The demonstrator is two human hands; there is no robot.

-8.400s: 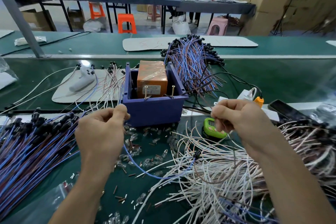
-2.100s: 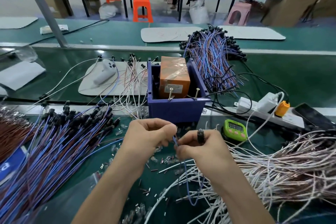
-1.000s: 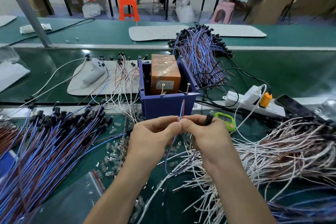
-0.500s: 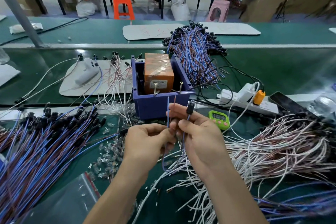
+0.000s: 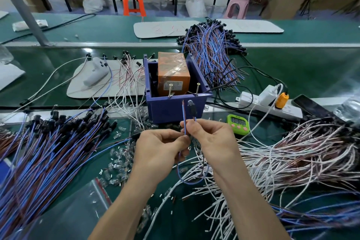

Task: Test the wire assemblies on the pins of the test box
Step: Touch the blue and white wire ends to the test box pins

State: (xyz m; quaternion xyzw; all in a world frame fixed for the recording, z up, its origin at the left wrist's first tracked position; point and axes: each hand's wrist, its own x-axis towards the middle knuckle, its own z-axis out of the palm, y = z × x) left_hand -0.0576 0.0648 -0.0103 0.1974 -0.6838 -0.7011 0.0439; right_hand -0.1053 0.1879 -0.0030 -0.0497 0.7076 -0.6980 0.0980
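Test box (image 5: 167, 111) dark blue-purple, block (image 5: 173, 70) inside orange; wire assembly (image 5: 190, 109) blue and brown, black end. Left bundle (image 5: 44, 154) blue/brown with black ends, right pile (image 5: 303, 154) white and pinkish. Table (image 5: 292, 68) green, timer (image 5: 238, 123) lime green with pink buttons, one stool (image 5: 133, 2) orange, other stool (image 5: 236, 7) pink.

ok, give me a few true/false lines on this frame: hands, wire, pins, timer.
1. The left hand and right hand both hold one wire. True.
2. The wire's bare ends touch the pins. False: they point up in front of the box, apart from both pins.
3. The timer lies left of the box. False: it lies to its right.
4. An orange block sits in the box. True.
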